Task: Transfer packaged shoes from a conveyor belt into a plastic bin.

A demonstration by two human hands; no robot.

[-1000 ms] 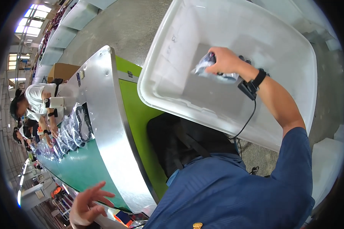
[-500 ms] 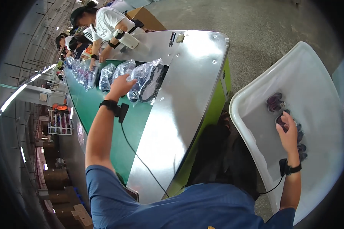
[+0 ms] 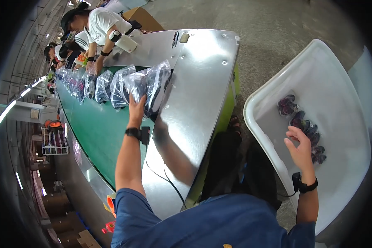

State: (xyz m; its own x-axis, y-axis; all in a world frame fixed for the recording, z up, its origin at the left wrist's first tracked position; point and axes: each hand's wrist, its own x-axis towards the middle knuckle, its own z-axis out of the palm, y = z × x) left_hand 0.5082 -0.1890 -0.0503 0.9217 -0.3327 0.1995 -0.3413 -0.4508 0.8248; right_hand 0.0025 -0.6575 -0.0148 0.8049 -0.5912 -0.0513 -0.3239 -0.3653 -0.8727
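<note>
Head view; all places given from the green belt (image 3: 91, 124). White rack (image 3: 56, 144), orange objects above it: left of the belt, well apart. Row of clear bags (image 3: 103, 89), dark contents: along the belt's far side, running away to the left. Co-worker (image 3: 105, 25), white top and dark cap, one person: beyond the belt, both hands among the bags. White bottle (image 3: 126, 43), dark cap, tilted: just beyond the belt. Left hand (image 3: 136, 111), wrist strapped: over the belt's right part, thumb and fingers parted, fingertips touching the nearest bag; whether they grip it cannot be told. Nearest bag (image 3: 142, 84), clear, dark shoes inside: at the belt's right end. Cardboard box (image 3: 142, 20), brown: past the belt's far side. Metal surface (image 3: 198, 91), shiny: adjoining the belt on the right. Right hand (image 3: 300, 149), wrist strapped: well right of the belt, half open, thumb clear of the curled fingers, holding nothing. Dark shoes (image 3: 313, 135), several, in a slanting row: well right of the belt, inside a white bin (image 3: 343, 120), beneath and beside that hand.
</note>
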